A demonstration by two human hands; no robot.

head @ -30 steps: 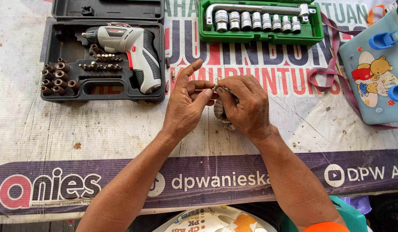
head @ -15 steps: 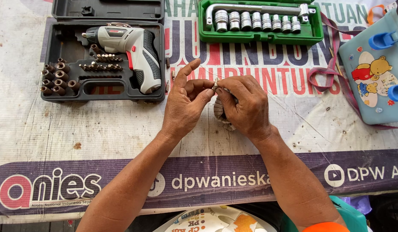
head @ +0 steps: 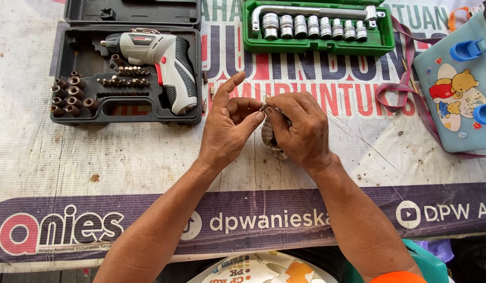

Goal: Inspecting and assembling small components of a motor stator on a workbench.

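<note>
Two hands meet mid-bench: the left hand (head: 228,126) and right hand (head: 300,128) pinch a small metal part (head: 264,106) together, the right also clasping a patterned cloth bundle (head: 269,137), near the black drill case (head: 128,68).

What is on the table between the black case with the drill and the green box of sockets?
In the head view, nothing stands between the black case and the green socket box, only the printed banner covering the table.
</note>
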